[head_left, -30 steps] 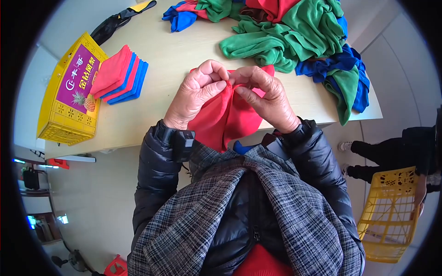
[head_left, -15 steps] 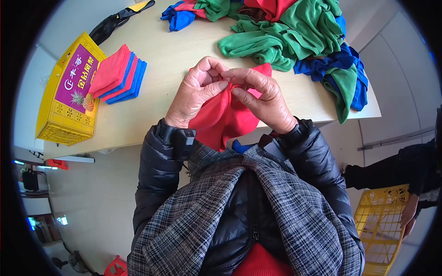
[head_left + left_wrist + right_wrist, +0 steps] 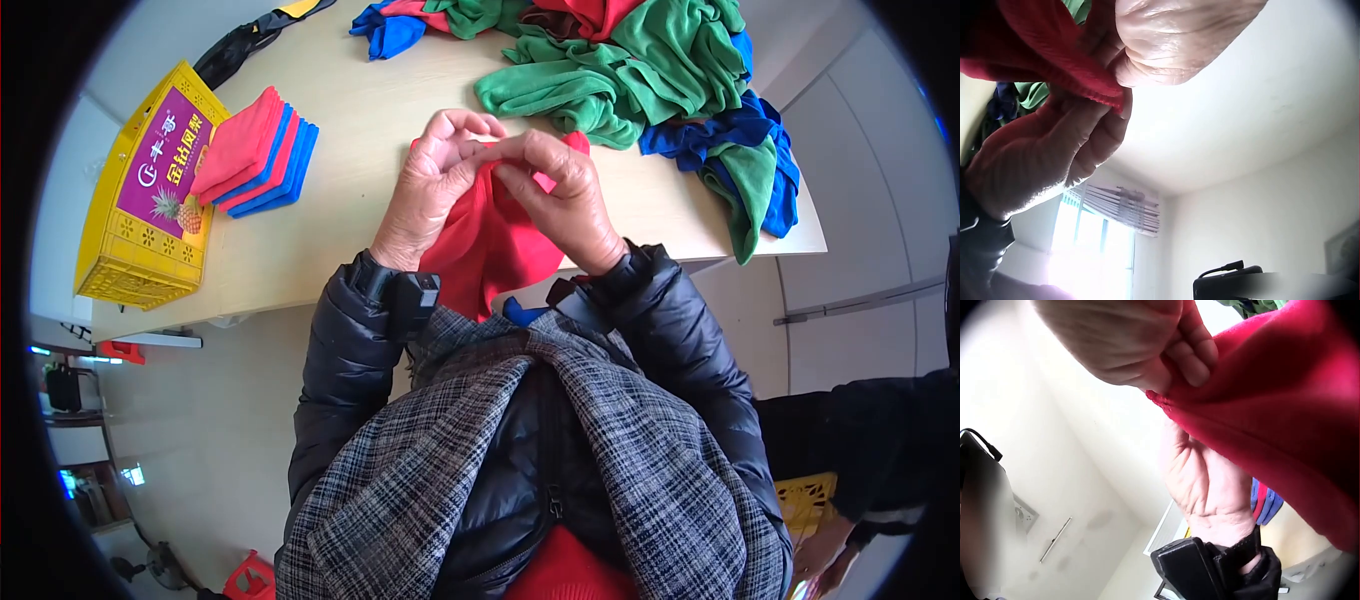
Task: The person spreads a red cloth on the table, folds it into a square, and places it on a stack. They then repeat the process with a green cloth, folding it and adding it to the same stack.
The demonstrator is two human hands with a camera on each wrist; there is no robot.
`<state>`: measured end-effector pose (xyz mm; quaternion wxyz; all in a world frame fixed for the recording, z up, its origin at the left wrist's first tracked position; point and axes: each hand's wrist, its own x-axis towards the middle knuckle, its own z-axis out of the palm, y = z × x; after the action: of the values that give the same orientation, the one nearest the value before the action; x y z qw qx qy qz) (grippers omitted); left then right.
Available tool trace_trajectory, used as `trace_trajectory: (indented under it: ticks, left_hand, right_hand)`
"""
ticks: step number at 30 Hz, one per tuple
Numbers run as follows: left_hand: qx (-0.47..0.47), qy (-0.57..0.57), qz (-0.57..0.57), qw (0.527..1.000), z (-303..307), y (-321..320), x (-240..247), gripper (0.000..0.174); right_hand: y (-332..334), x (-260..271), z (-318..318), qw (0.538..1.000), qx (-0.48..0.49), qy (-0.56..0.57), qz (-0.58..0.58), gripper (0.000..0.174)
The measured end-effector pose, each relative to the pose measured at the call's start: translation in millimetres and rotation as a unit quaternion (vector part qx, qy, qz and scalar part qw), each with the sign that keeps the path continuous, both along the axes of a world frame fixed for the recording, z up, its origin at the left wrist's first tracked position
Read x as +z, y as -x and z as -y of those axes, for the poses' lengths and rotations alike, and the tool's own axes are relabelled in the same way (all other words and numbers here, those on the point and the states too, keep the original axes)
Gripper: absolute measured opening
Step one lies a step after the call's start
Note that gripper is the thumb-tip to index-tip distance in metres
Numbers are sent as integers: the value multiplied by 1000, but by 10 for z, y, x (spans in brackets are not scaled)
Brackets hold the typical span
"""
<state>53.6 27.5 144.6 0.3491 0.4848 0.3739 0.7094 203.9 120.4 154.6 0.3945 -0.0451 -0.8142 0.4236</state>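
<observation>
A red cloth [image 3: 505,255] hangs from both hands over the table's front edge. My left hand [image 3: 425,195] pinches its upper edge between thumb and fingers. Right beside it my right hand [image 3: 567,195] pinches the same edge, the two sets of fingertips close together. Seen from the right wrist, the edge of the red cloth [image 3: 1260,434] runs down from the pinched corner and partly covers the left hand [image 3: 1204,481]. In the left wrist view a ribbed hem of the cloth [image 3: 1079,75] lies between the fingers.
Folded red and blue cloths [image 3: 240,150] lean in a stack against a yellow crate [image 3: 150,220] on the left. A heap of loose green, red and blue cloths [image 3: 620,80] covers the table's back right. Another person [image 3: 880,440] bends over a yellow basket [image 3: 805,505] at right.
Both hands keep pinching the red cloth and have shifted slightly upward in view, fingertips moving along its edge. The other person has moved lower and closer with the yellow basket.
</observation>
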Motion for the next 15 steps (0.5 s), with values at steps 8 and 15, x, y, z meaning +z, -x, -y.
trace_trajectory:
  ticks: [8,15]
  left_hand:
    - [189,-12,-472,861,597,-199,-217,8]
    - [188,-13,-724,664,824,-300,-696,16]
  right_hand:
    - [247,199,-304,995,-47,-82,-35,17]
    - [391,348,-354,986,-65,-145,-44,15]
